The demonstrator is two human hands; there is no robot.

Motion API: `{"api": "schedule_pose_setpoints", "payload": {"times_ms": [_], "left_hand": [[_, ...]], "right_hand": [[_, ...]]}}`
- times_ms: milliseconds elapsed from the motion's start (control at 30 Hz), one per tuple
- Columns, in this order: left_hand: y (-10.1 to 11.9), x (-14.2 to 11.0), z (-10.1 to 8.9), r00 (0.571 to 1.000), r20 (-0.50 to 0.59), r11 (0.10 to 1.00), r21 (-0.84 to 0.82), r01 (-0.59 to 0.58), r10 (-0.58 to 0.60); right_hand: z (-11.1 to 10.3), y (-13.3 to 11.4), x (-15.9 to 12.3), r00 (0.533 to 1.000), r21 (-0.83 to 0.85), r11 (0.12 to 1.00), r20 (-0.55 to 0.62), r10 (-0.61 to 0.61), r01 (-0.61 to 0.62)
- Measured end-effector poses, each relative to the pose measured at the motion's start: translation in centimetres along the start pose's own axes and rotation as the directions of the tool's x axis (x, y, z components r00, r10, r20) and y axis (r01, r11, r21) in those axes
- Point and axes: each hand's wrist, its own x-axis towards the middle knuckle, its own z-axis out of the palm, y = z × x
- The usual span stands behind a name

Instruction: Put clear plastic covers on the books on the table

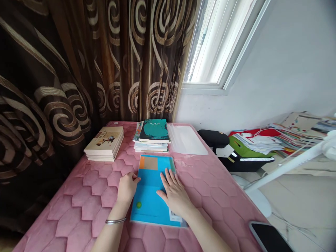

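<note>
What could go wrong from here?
1. The left hand is at the blue book's left edge while the right hand lies flat on it; an uneven pull might crease it.
2. The uneven stack sits just behind; sliding the book forward could bump it.
3. The phone lies by the pink surface's right edge; an elbow might knock it.
</note>
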Motion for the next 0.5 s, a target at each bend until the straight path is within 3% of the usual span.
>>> {"api": "schedule_pose_setpoints", "payload": {"times_ms": [133,300,500], "left_hand": [[-0.2,0.2,0.0,1.000,-0.001,1.000,0.003,0.003,-0.003],[0.1,0.0,0.1,1.000,0.003,1.000,0.019,0.003,-0.004],[0.9,-0.6,0.0,1.000,-0.023,0.986,0.164,-0.005,0.009]], "right_hand": [[-0.3,0.8,0.1,0.987,0.008,0.988,0.039,0.153,-0.153],[-0.7,0.9,0.0,0.968,-0.025,0.969,0.045,0.247,-0.246],[-1.2,1.1,0.3,0.941,-0.092,0.948,-0.185,0.283,-0.303]]}}
